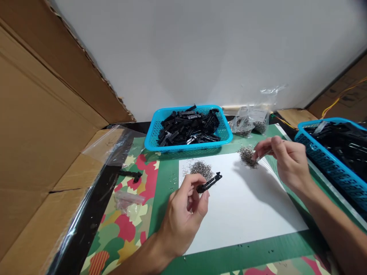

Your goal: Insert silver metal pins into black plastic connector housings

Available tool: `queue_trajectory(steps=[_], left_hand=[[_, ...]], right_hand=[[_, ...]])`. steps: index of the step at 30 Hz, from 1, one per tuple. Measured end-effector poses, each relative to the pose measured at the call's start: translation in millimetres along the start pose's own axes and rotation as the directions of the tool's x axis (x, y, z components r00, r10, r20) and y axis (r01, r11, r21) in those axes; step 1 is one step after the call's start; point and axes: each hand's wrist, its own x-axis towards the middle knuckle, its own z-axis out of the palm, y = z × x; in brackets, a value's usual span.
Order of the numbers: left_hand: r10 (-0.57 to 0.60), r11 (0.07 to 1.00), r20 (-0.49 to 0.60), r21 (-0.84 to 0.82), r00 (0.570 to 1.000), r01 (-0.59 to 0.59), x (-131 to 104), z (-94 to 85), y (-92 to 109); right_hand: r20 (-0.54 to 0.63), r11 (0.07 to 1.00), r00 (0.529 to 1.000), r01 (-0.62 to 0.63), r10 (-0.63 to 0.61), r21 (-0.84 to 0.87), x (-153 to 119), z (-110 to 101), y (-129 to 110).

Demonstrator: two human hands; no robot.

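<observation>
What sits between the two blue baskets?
In the head view, clear bags holding small metal pieces lie toward the back; a loose pile of similar pieces and the right hand are nearer the camera.

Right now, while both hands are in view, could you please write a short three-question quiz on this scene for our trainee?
1. True or false: the left hand is empty.
2. Where does the thin tool in the right hand point?
A) At the clear bags
B) At the right-hand pile of small metal pieces
C) At the cardboard on the left
3. Fill in the colour: the basket beyond the white sheet is ____.

Key: 1. False, it holds a black part; 2. B; 3. blue.
</observation>
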Motion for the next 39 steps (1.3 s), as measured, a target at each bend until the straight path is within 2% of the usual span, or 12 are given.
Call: queue_trajectory(steps=[2, 5, 7, 11, 16, 23, 27, 39], left_hand=[[0.030, 0.998, -0.008, 0.047, 1.000, -0.029, 1, -0.8, 0], [0.091, 0.991, -0.022, 0.101, 0.996, -0.088, 2, -2.4, 2], [0.118, 0.988, -0.012, 0.102, 0.993, -0.117, 4, -3.2, 3], [0.163, 0.984, 0.000, 0.070, 0.987, -0.163, 5, -2.5, 2], [0.183, 0.981, -0.001, 0.058, 0.983, -0.183, 4, -1.5, 0], [0.172, 0.984, 0.023, 0.042, 0.985, -0.173, 3, -0.7, -1], [0.177, 0.983, 0.041, 0.037, 0.983, -0.178, 4, -0.1, 0], [0.147, 0.987, 0.077, 0.047, 0.986, -0.151, 5, -1.7, 5]], right_hand=[[0.104, 0.998, 0.994, 0.030, -0.023, -0.057, -3, 0, 0], [0.112, 0.987, 0.991, 0.088, -0.074, -0.134, -6, 0, -1], [0.161, 0.954, 0.984, 0.115, -0.072, -0.279, -7, -1, -3], [0.347, 0.832, 0.937, 0.158, 0.044, -0.532, -5, -6, -3], [0.401, 0.731, 0.898, 0.152, 0.178, -0.665, -4, -5, 6], [0.355, 0.712, 0.913, 0.113, 0.201, -0.693, -6, -4, 12], [0.378, 0.726, 0.908, 0.138, 0.178, -0.674, -7, -3, 13], [0.547, 0.790, 0.813, 0.197, 0.199, -0.581, -14, 7, -4]])
